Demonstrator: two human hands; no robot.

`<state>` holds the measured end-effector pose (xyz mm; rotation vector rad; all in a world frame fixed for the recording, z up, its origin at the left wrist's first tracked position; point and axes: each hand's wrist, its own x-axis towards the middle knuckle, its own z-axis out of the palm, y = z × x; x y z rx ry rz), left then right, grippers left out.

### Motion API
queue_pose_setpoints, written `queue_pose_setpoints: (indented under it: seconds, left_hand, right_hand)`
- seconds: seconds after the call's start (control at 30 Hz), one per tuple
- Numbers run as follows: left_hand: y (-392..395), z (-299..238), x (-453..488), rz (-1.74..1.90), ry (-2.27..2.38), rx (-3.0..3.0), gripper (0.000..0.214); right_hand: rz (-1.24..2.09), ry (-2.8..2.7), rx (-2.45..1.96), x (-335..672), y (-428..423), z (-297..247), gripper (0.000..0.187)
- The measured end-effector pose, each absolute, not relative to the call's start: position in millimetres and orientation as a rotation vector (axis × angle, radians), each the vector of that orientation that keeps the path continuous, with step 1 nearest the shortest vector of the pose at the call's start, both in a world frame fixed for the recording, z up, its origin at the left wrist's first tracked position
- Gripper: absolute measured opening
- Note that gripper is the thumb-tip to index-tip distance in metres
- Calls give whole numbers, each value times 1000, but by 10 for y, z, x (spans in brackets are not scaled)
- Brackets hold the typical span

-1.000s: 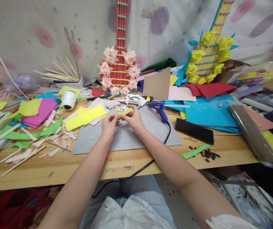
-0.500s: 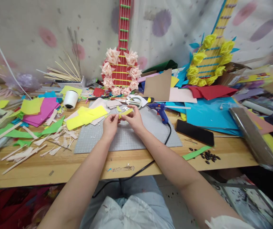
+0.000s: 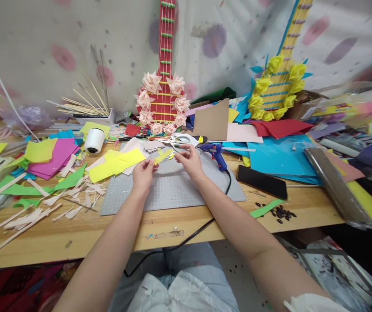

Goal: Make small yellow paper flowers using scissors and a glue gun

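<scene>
- I look out on a pale wall covering [image 3: 124,43], spotted with soft-edged pink and purple blots.
- Below it stretches the wooden desk [image 3: 49,238], smooth-grained and strewn with paper.
- I see a flat, finely gridded grey mat [image 3: 173,193] near its front.
- Overlapping yellow sheets [image 3: 116,165] lie at the mat's left.
- My left hand [image 3: 143,177] and right hand [image 3: 190,164] are apart, fingers curled; I cannot tell what either grip pinches.
- Between them sits a small yellow scrap [image 3: 163,155].
</scene>
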<state>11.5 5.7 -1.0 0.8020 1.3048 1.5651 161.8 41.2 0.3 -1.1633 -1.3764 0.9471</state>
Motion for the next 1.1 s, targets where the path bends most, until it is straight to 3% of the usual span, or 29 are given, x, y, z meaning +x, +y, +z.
queue_pose_setpoints:
  seconds: [0.13, 0.3, 0.57, 0.73, 0.93, 1.1]
  left_hand:
    - [71, -11, 75, 1598, 1316, 731, 14]
    - [91, -16, 29, 1629, 1313, 692, 12]
    - [130, -57, -67, 1659, 1308, 632, 10]
    - [133, -41, -61, 1676, 1296, 583, 9]
    - [141, -7, -76, 1709, 1206, 452, 8]
    - [132, 37, -81, 1713, 1076, 297, 9]
  right_hand:
    - [402, -1871, -1510, 1738, 702, 208, 22]
    - [-133, -2421, -1787, 1657, 1069, 372, 34]
    - [-210, -2454, -1886, 1536, 1194, 239, 35]
    - [-244, -2436, -1872, 1581, 1114, 457, 30]
    - [177, -2437, -1882, 1823, 769, 679, 36]
    - [152, -2560, -1660, 1935, 352, 539, 59]
